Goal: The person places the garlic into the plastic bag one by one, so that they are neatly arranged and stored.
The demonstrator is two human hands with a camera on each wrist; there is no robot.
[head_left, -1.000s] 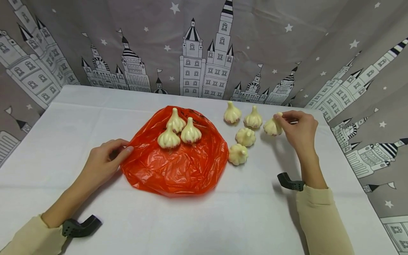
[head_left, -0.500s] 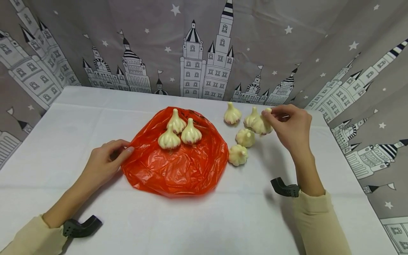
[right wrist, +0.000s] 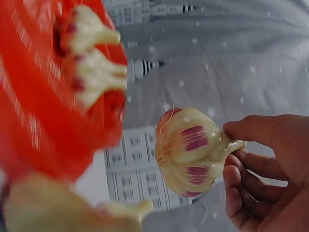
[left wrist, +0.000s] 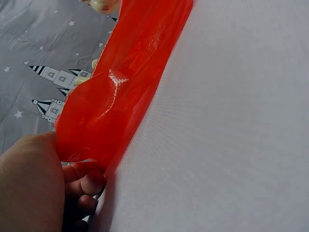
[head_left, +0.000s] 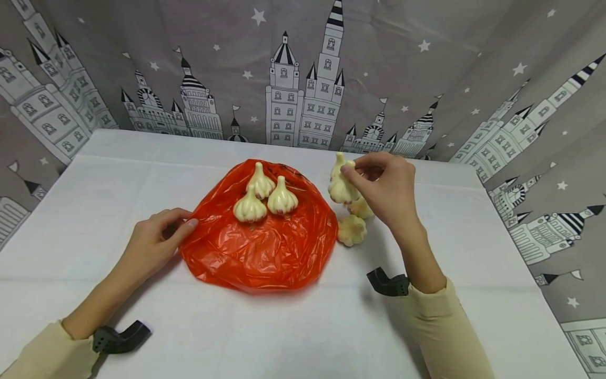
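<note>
A red plastic bag (head_left: 255, 252) lies spread on the table, with several garlic bulbs (head_left: 250, 208) grouped on its far part. My left hand (head_left: 158, 239) pinches the bag's left edge between thumb and fingers; in the left wrist view the red film (left wrist: 111, 96) rises from that hand (left wrist: 38, 179). My right hand (head_left: 390, 189) pinches a garlic bulb (head_left: 343, 188) by its stem, above the table just right of the bag. The right wrist view shows this bulb (right wrist: 190, 150) with purple streaks and fine roots. Other bulbs (head_left: 352, 230) lie under and beside the right hand, partly hidden.
White cloth (head_left: 284, 331) covers the table. A grey curtain (head_left: 393, 52) printed with castles and stars hangs behind its far edge. Dark wrist mounts (head_left: 122, 337) sit on both forearms.
My right hand has lifted the garlic bulb and carried it left over the loose bulbs, towards the bag. My left hand and the bag have stayed in place.
</note>
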